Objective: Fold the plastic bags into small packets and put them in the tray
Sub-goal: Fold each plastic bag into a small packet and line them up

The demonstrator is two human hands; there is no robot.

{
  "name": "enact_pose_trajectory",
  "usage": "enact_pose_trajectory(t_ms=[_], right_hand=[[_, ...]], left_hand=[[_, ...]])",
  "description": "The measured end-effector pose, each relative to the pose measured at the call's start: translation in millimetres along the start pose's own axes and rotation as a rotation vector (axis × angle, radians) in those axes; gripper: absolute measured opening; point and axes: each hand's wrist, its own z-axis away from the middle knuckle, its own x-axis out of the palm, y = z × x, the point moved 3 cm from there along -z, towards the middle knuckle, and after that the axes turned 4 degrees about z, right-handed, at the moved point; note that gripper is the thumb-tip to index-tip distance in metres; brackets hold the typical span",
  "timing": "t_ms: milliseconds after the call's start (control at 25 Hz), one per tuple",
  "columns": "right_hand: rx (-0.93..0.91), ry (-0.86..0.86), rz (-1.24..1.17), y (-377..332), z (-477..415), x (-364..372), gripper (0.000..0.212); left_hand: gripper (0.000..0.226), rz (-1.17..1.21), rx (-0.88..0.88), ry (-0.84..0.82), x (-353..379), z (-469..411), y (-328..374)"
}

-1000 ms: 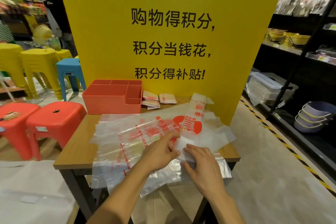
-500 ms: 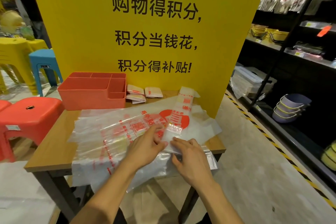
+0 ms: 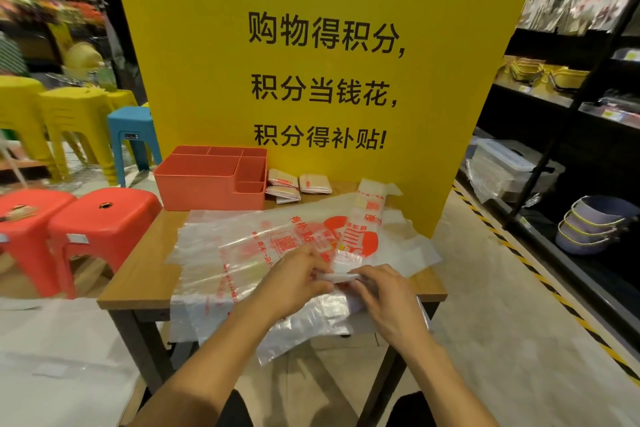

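Note:
A long folded strip of clear plastic bag (image 3: 366, 215) with red print runs from the yellow board toward me. My left hand (image 3: 298, 279) and my right hand (image 3: 388, 295) both pinch its near end, which is lifted and turned over into a fold (image 3: 341, 277). Under it lies a loose pile of flat plastic bags (image 3: 242, 253) covering most of the small wooden table (image 3: 138, 274). An orange compartment tray (image 3: 211, 180) stands at the table's back left. Three folded packets (image 3: 298, 185) lie on the table right beside the tray.
A tall yellow sign board (image 3: 311, 45) rises behind the table. Red stools (image 3: 100, 218), a blue stool (image 3: 130, 135) and yellow stools (image 3: 52, 121) stand to the left. Dark shop shelves (image 3: 571, 149) with tubs and bowls line the right side.
Both hands have gone from lying on the strip's near end to lifting it and folding it over. The camera view has swung left and right.

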Motion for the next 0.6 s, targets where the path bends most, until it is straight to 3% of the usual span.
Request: enact_pose_trajectory(t_ms=[160, 320, 400, 520, 600], right_hand=[[0.049, 0.007, -0.205, 5, 1, -6, 0.009], [0.047, -0.048, -0.193, 6, -3, -10, 0.040], [0.061, -0.049, -0.130, 6, -5, -9, 0.039], [0.129, -0.008, -0.168, 8, -5, -6, 0.033], [0.132, 0.023, -0.207, 9, -2, -2, 0.030]], left_hand=[[0.006, 0.056, 0.068, 0.044, -5, 7, 8], [0.017, 0.280, 0.026, 0.073, -7, 16, 12], [0.018, 0.369, 0.020, 0.075, -4, 18, 12], [0.053, 0.364, -0.012, 0.086, 4, 17, 5], [0.043, 0.261, -0.057, 0.134, 12, 13, -6]])
